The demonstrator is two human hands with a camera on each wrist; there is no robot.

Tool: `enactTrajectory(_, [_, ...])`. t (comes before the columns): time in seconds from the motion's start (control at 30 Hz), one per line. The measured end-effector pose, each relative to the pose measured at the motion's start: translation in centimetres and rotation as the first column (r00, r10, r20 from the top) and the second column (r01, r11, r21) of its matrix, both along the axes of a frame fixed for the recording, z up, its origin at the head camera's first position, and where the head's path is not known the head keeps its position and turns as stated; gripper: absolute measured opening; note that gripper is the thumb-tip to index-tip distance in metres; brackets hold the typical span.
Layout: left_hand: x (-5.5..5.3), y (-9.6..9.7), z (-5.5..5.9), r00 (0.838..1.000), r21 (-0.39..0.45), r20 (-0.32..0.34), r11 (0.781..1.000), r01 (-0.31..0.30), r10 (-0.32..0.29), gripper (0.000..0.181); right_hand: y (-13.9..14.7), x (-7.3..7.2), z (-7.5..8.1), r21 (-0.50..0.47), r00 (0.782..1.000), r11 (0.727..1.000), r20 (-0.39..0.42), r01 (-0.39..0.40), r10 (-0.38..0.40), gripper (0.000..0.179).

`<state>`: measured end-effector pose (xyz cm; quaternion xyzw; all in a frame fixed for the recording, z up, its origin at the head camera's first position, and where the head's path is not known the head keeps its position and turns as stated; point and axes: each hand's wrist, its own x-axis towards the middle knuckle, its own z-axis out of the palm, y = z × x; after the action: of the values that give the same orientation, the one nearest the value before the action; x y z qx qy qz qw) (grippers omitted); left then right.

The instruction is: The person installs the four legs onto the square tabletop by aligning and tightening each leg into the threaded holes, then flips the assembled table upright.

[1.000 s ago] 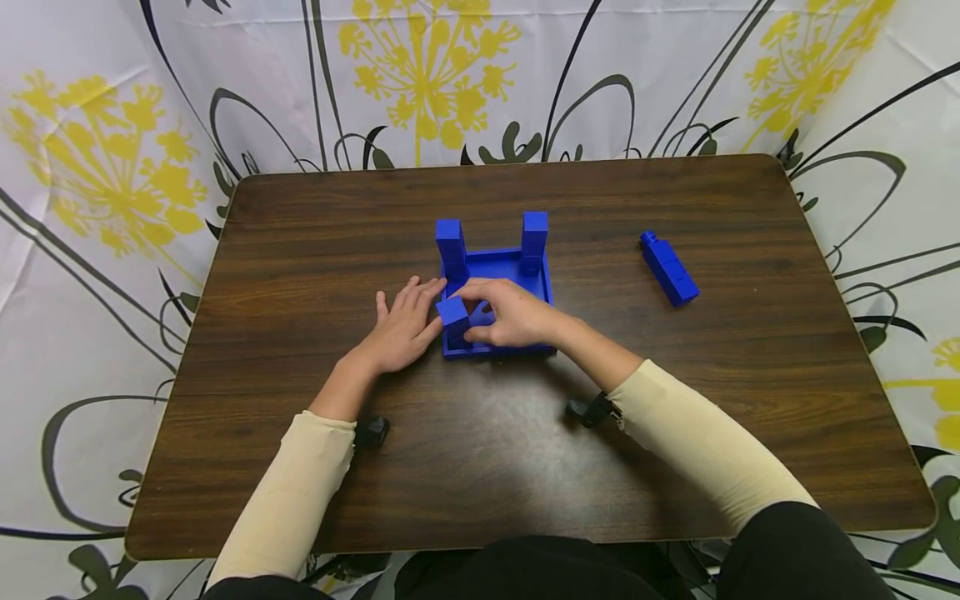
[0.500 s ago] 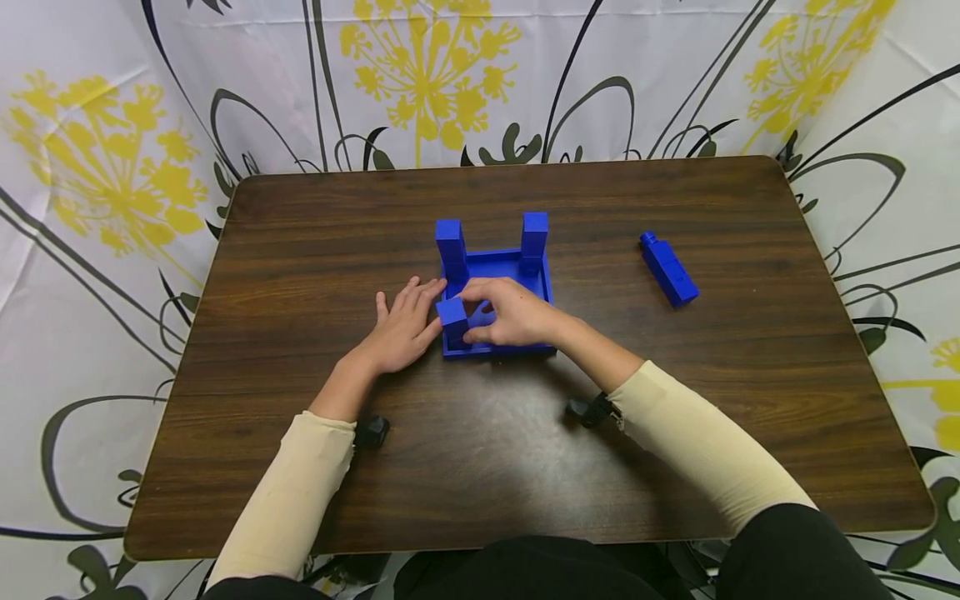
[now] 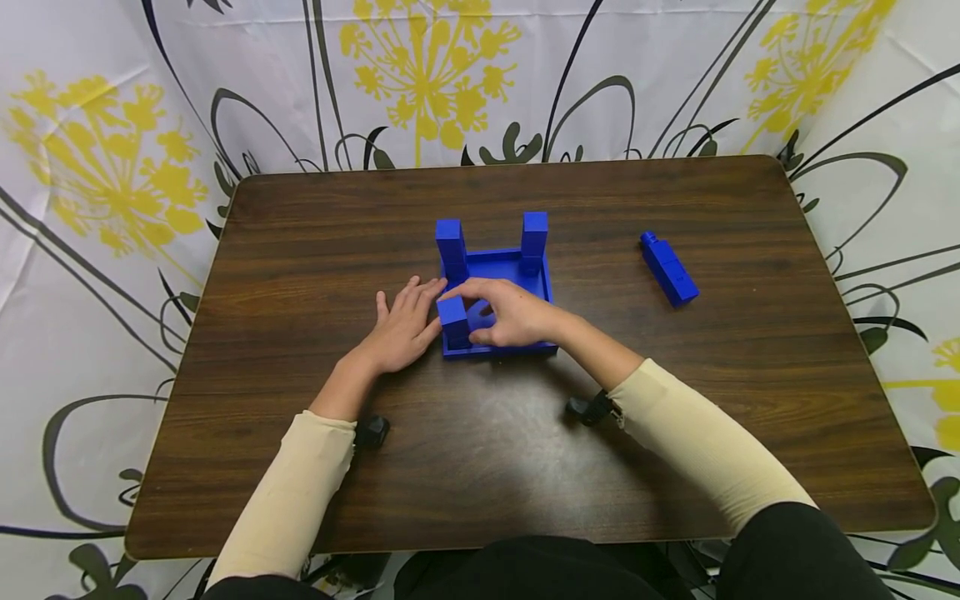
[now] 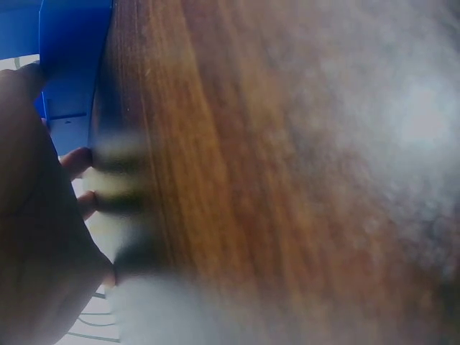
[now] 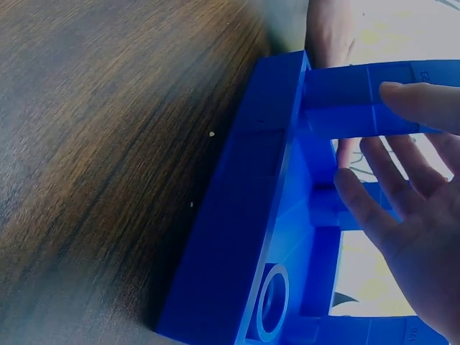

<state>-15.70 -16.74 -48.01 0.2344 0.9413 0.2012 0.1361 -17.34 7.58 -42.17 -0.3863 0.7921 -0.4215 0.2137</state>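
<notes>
A blue, plastic-looking square post (image 3: 454,321) is standing at the near left corner of the shallow blue square tray (image 3: 498,352). Your right hand (image 3: 513,313) is straddling it; whether that grip is clamping, I cannot tell. Your left hand (image 3: 400,332), fingers apart, is lying at the tray's left side, probably steadying it. Matching posts (image 3: 452,247) are rising at its far corners; a loose peg-ended post (image 3: 671,271) is lying to its right, seemingly within reach.

The tray (image 3: 498,352), the posts (image 3: 452,248) and the loose post (image 3: 670,271) look like smooth plastic with a dull sheen, the bench (image 3: 480,467) is wood-grained with a smooth, faintly glossy top that catches a hazy glare, the backdrop (image 3: 277,58) is creased cloth, and the sleeves (image 3: 292,492) are matt, stretchy-looking fabric.
</notes>
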Motion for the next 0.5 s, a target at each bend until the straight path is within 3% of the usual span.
enactTrajectory(0.27, [0.06,-0.1,0.05,1.0,0.01,0.001,1.0,0.002,-0.002,0.061,-0.35,-0.29,-0.3,-0.055,0.988,0.995,0.131,-0.079,0.085,0.064])
enactTrajectory(0.5, [0.11,0.02,0.2,1.0,0.007,-0.004,1.0,0.002,-0.002,0.061,-0.44,-0.56,-0.41,-0.07,0.976,0.992,0.186,-0.104,0.116,0.063])
